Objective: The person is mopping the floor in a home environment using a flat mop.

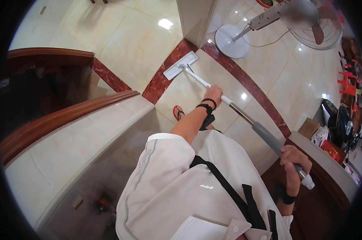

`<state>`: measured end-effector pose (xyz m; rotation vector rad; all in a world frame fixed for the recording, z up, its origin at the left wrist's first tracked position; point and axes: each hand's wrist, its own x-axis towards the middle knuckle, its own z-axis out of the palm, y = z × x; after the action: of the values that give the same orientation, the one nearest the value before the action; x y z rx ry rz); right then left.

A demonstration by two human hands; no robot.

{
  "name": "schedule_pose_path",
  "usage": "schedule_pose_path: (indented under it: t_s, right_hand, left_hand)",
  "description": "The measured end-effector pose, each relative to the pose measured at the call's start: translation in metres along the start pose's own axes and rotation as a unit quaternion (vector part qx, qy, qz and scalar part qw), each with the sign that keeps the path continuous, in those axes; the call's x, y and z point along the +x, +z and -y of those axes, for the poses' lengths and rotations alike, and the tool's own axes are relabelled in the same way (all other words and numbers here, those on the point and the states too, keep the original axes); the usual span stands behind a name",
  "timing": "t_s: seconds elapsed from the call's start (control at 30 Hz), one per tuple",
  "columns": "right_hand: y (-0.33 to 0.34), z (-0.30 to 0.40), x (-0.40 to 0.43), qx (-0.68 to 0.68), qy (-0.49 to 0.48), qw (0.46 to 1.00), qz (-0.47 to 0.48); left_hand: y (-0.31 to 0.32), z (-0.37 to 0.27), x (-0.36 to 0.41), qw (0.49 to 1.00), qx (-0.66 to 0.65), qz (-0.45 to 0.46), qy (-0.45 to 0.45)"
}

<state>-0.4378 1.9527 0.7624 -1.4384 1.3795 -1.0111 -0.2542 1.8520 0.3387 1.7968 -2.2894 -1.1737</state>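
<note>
A flat mop with a white rectangular head (pixel 181 65) reaches forward from me. Its head is over the edge of a dark red marble floor strip (pixel 153 91). My left hand (pixel 214 92), a beaded bracelet and black band at its wrist, is wrapped around the white lower part of the pole. Further up, my right hand (pixel 295 160) closes around the end of the grey grip (pixel 268 136), by the white end cap (pixel 307 182). Between the hands shows a metal section of the pole (pixel 241 112). Whether the mop head presses on the floor cannot be told.
A wall corner (pixel 194 22) stands just beyond the mop head. A standing fan's round base (pixel 232 41) is at the upper right. Left is a tiled ledge with wooden trim (pixel 70 120). A cardboard box (pixel 309 128) and a motor scooter (pixel 344 123) are at right. One sandalled foot (pixel 178 112) shows below.
</note>
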Motion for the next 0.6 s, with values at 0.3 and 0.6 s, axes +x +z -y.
schedule_pose_path:
  t_s: [0.3, 0.6]
  right_hand:
    - [-0.053, 0.034, -0.037, 0.021, 0.022, 0.998, -0.051]
    - [-0.058, 0.001, -0.022, 0.043, -0.038, 0.993, -0.105]
  left_hand:
    - [0.036, -0.070, -0.057, 0.984, -0.080, 0.106, 0.118]
    - [-0.017, -0.056, 0.007, 0.996, -0.032, 0.038, 0.067]
